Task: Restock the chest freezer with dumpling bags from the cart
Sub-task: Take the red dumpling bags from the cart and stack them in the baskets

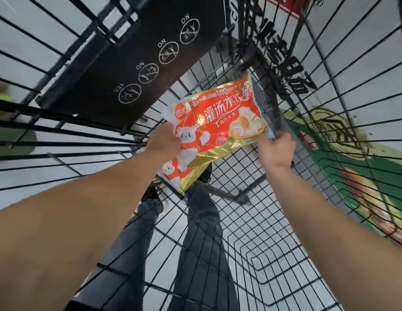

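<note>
A red and gold dumpling bag (214, 129) with white cartoon figures sits inside the black wire cart (258, 223), lifted above the mesh floor. My left hand (163, 140) grips its left edge, fingers curled under the plastic. My right hand (276, 149) pinches the bag's right corner. Both arms reach down into the basket from the bottom of the view. The chest freezer is not in view.
The cart's black child-seat flap (137, 61) with white pictograms stands at the far end. A green printed panel (352, 167) shows beyond the cart's right wire wall. Through the mesh floor I see my legs (200, 239) and pale floor tiles.
</note>
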`<state>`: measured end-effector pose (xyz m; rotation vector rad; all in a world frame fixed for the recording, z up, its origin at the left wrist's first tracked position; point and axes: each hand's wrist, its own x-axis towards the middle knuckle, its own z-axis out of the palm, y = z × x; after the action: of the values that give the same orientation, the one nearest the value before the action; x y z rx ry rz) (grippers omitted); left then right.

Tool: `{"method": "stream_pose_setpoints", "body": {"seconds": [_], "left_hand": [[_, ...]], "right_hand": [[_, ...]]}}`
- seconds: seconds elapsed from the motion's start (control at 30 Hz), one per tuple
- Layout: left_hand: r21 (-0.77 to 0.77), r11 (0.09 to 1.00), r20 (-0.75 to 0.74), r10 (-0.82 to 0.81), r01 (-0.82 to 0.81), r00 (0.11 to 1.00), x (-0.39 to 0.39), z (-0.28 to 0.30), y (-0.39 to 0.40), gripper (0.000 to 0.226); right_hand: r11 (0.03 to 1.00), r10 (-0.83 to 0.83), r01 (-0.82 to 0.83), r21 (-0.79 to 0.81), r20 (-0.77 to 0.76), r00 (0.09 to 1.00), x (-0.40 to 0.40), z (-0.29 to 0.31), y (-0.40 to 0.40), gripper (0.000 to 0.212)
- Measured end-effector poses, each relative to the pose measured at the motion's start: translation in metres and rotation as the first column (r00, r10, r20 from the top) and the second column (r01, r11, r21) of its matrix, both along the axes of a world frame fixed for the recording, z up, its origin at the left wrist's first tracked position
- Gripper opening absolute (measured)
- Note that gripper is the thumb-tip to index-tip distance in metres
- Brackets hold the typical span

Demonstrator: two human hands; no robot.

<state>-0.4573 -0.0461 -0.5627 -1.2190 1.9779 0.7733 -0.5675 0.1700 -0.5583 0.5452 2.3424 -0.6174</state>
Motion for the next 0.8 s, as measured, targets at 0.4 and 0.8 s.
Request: {"method": "stream_pose_setpoints", "body": {"seconds": [0.4, 0.8], "left_hand": [[0.225, 0.819, -0.034, 0.549, -0.528, 0.835, 0.022, -0.02, 0.001, 0.008], [0.295, 0.826, -0.181, 0.543, -0.481, 0.82, 0.009, 0.044, 0.005, 0.032]], "right_hand": [[0.984, 0.141, -0.118, -0.133, 0.178, 0.974, -0.07, -0.047, -0.028, 0.012], [0.868, -0.336, 0.396, -0.301, 0.231, 0.913, 0.019, 0.029, 0.047, 0.003]]}}
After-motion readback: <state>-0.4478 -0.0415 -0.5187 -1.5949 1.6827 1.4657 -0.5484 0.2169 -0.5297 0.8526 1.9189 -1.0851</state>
